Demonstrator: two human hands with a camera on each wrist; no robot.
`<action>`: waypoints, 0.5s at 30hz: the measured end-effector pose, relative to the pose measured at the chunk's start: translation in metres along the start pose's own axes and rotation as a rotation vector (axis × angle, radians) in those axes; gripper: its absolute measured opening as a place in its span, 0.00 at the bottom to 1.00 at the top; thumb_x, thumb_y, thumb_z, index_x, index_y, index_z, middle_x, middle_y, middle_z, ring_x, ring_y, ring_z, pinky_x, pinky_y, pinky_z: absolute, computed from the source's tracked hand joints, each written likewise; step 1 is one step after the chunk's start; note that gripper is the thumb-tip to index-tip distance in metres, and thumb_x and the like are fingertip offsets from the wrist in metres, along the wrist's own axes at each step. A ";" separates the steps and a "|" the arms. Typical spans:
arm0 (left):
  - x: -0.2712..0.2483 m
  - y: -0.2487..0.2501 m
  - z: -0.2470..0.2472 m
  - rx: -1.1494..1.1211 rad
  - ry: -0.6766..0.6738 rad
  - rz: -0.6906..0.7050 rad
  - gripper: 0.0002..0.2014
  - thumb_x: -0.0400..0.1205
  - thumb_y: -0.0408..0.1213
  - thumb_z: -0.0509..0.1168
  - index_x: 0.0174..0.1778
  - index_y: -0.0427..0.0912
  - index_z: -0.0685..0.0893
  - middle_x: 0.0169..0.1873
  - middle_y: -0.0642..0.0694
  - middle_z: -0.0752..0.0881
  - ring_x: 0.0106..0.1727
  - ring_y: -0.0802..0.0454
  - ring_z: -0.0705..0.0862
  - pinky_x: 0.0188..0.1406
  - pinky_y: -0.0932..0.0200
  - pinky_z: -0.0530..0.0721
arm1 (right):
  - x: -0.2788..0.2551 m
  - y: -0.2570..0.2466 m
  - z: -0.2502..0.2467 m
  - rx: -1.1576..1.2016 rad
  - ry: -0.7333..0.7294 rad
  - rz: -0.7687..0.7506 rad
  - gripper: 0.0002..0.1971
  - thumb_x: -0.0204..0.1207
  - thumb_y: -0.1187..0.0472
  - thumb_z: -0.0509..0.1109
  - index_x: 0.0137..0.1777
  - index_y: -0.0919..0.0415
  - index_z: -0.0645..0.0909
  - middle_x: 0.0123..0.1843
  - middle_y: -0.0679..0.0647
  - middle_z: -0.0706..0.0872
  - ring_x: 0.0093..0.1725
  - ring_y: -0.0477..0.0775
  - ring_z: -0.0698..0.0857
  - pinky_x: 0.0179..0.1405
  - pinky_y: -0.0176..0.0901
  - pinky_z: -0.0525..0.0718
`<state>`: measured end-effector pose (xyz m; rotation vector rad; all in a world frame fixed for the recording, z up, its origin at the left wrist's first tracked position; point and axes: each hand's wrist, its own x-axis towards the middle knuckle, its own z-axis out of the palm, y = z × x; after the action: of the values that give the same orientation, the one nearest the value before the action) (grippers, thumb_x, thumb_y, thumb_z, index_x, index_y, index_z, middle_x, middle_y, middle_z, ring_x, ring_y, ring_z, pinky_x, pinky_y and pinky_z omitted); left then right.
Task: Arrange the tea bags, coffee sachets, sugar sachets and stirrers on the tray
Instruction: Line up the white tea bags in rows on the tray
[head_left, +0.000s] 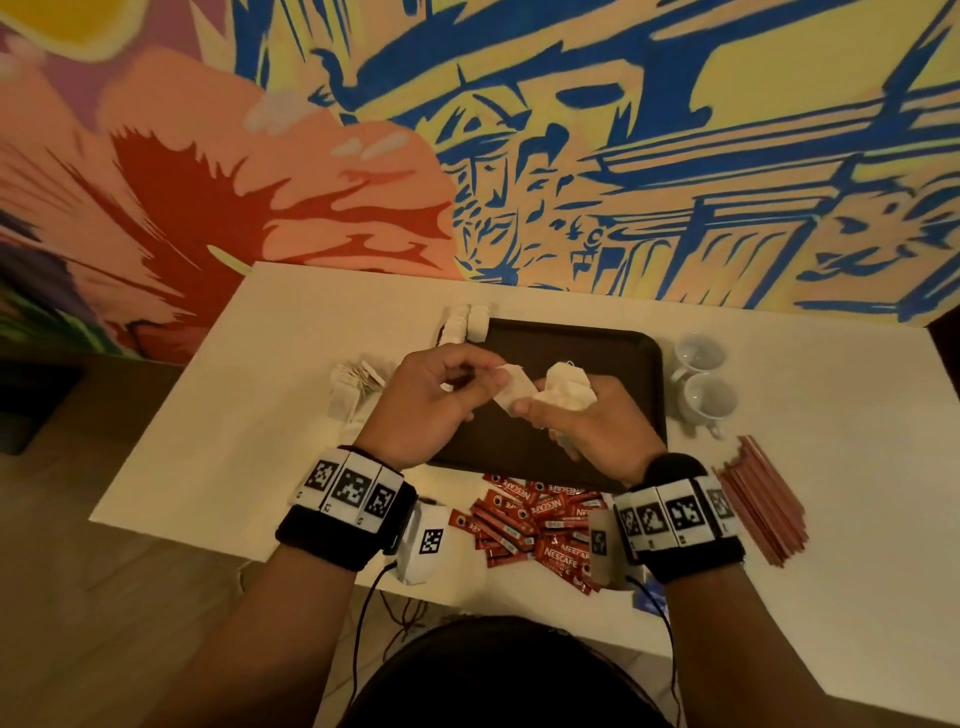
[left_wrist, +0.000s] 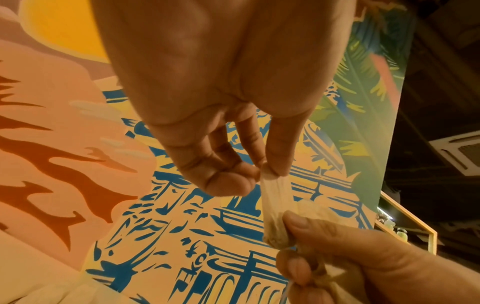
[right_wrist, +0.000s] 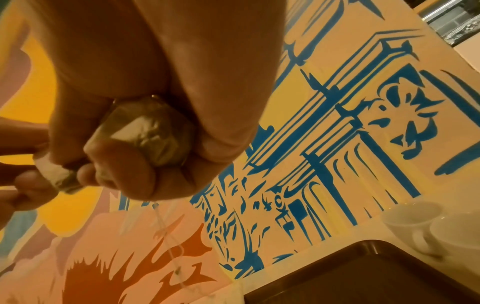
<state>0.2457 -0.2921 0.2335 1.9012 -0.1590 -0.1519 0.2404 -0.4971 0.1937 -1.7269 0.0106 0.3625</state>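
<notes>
Tea bag pinched by left hand fingers, right hand clutching a bunch, above tray

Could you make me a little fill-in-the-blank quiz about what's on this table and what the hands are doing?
1. Both hands hold tea bags above the dark ____.
2. The red coffee sachets lie on the table between the person's two ____.
3. Right of the tray stand two white ____.
4. The left hand pinches one tea bag whose other end the ____ hand grips.

Missing words: tray; wrists; cups; right
</notes>
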 end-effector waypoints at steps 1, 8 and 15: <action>-0.004 0.000 0.002 0.020 0.002 0.010 0.05 0.83 0.37 0.71 0.53 0.43 0.90 0.47 0.45 0.90 0.42 0.61 0.86 0.34 0.66 0.83 | -0.004 0.000 0.000 -0.013 0.004 -0.004 0.12 0.75 0.48 0.81 0.52 0.53 0.86 0.33 0.49 0.85 0.27 0.41 0.80 0.25 0.37 0.77; -0.029 0.004 0.001 0.149 -0.031 0.073 0.06 0.84 0.36 0.70 0.55 0.48 0.88 0.41 0.51 0.90 0.44 0.54 0.89 0.46 0.59 0.87 | -0.023 -0.009 -0.011 -0.109 -0.068 -0.021 0.13 0.76 0.51 0.80 0.57 0.52 0.85 0.36 0.50 0.85 0.28 0.38 0.82 0.26 0.32 0.77; -0.033 0.015 -0.004 0.204 -0.044 0.094 0.06 0.81 0.39 0.74 0.53 0.51 0.91 0.43 0.52 0.91 0.49 0.55 0.89 0.57 0.51 0.87 | -0.031 -0.012 -0.012 -0.137 -0.082 -0.076 0.12 0.76 0.53 0.80 0.56 0.53 0.86 0.39 0.51 0.86 0.30 0.38 0.84 0.25 0.28 0.77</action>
<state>0.2134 -0.2869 0.2500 2.0901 -0.3031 -0.1179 0.2161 -0.5123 0.2149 -1.8404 -0.1423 0.3847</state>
